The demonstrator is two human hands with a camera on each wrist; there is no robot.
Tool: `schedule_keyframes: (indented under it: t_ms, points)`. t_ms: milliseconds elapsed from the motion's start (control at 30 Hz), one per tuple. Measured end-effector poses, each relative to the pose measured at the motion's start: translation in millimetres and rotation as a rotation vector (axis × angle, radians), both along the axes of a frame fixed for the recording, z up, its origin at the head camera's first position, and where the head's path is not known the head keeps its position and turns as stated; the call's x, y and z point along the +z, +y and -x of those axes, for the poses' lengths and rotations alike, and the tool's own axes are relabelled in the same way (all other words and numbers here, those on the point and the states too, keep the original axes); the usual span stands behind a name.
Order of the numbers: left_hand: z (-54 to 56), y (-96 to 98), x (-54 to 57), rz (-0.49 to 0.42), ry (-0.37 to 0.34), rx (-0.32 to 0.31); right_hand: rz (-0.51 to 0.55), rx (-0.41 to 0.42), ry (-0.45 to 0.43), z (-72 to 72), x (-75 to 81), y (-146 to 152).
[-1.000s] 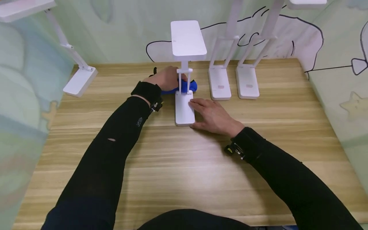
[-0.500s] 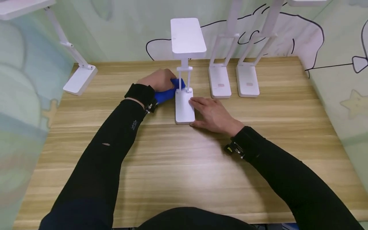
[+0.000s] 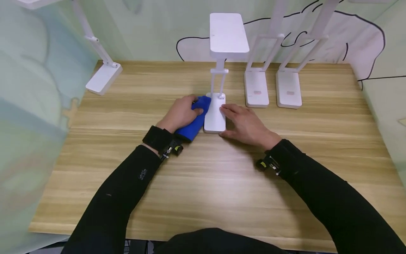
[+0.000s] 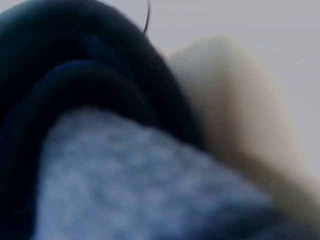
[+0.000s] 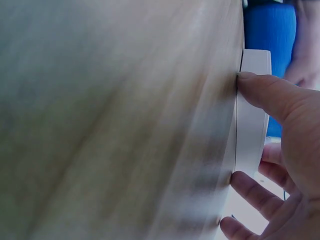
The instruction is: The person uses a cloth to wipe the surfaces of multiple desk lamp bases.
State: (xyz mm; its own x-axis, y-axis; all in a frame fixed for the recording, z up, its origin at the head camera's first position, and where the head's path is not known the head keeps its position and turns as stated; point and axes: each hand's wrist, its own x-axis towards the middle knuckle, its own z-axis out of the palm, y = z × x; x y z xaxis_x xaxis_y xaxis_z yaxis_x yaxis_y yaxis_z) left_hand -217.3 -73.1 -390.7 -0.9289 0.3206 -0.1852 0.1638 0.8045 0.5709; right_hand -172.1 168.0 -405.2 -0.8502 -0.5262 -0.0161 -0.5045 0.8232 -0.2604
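Observation:
In the head view, my left hand (image 3: 180, 113) grips a folded blue cloth (image 3: 191, 127), its thumb on top. The cloth lies against the left side of a white desk lamp's (image 3: 214, 114) base. My right hand (image 3: 247, 126) rests at the right side of that base. In the right wrist view, the right thumb (image 5: 265, 92) touches the base's side face, with other fingers spread along it. The blue cloth (image 5: 270, 30) shows behind the base. Dark, blurred folds of cloth (image 4: 100, 65) fill much of the left wrist view; the left fingertips' contact is hidden.
Two more white desk lamps (image 3: 257, 90) (image 3: 288, 90) stand close by on the right. Another lamp (image 3: 104, 78) stands at the back left. The wooden table (image 3: 196, 197) meets patterned wall sheets (image 3: 152, 31) at the back and sides.
My left hand has drawn the blue cloth from behind the lamp's uprights towards me, to the base's left side. The right hand stays at the base. The head view has shifted slightly.

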Motion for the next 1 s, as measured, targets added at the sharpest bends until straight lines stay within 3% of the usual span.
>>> schedule_keyframes:
  t_ms: [100, 200, 400, 500, 600, 767, 833, 900, 1000]
  points:
    - [-15.7, 3.5, 2.8, 0.035, -0.018, -0.023, 0.014, 0.001, -0.006, -0.7, 1.4, 4]
    - [-18.3, 6.9, 4.8, 0.035, -0.002, 0.004, 0.026, 0.012, -0.002, -0.2, 1.9, 6]
    - [8.1, 15.5, -0.9, -0.063, 0.044, 0.161, 0.024, 0.018, -0.005, 0.4, 0.5, 4]
    - [12.8, 18.7, -4.3, -0.083, 0.025, 0.182, 0.012, 0.009, 0.001, 0.5, -0.3, 4]
    - [2.7, 17.6, -5.8, -0.086, 0.014, 0.159, 0.005, -0.001, 0.008, 1.5, -0.8, 4]
    - [-32.0, 15.4, -6.1, -0.080, -0.037, 0.150, 0.009, -0.013, -0.015, 0.8, -0.6, 5]
    - [-41.1, 14.2, -5.6, -0.070, -0.054, 0.164, 0.018, -0.008, -0.022, 0.5, -0.7, 4]
    - [-43.4, 13.0, -4.7, -0.064, -0.047, 0.173, 0.030, 0.000, -0.024, 0.1, -1.2, 3]
    - [-30.7, 14.6, -3.8, -0.067, -0.001, 0.186, 0.037, 0.014, -0.019, 1.4, -0.3, 3]
